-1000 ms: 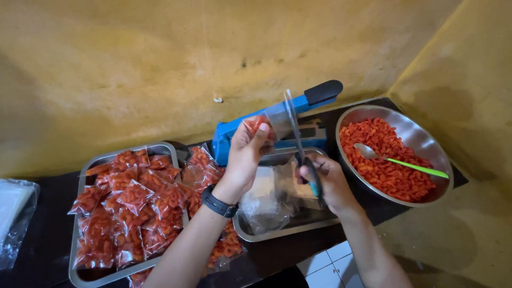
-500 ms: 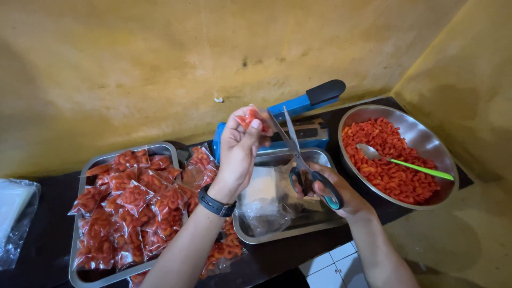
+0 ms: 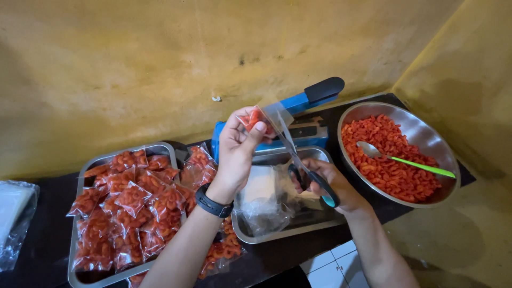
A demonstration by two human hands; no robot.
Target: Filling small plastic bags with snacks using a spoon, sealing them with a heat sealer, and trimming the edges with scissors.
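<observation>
**Scissors at the edge of a small snack bag**

Pinched between the thumb and fingers of the left hand (image 3: 238, 146) is a small clear bag (image 3: 262, 118) with a few red-orange snack pieces inside, held up above the middle tray. Its loose top strip sticks out to the right. The right hand (image 3: 326, 184) is closed around the dark handles of a pair of scissors (image 3: 301, 162), whose blades point up and to the left and meet that loose strip of plastic. A black watch (image 3: 213, 203) sits on the left wrist.

Below the hands lies a shallow metal tray (image 3: 277, 233) holding clear plastic bags (image 3: 264, 200), crumpled and stacked. Just behind it stands a blue heat sealer (image 3: 298, 114) with its black-tipped arm raised toward the wall.

To the left, a larger metal tray (image 3: 80, 186) is heaped with filled snack packets (image 3: 130, 205), some spilling over its right edge onto the dark table (image 3: 48, 250). To the right, a round metal bowl (image 3: 426, 136) holds loose red-orange snacks (image 3: 386, 160), and a spoon (image 3: 405, 159) with a green handle rests on them. At the far left edge lies a clear bag of pale plastic (image 3: 15, 213).
</observation>
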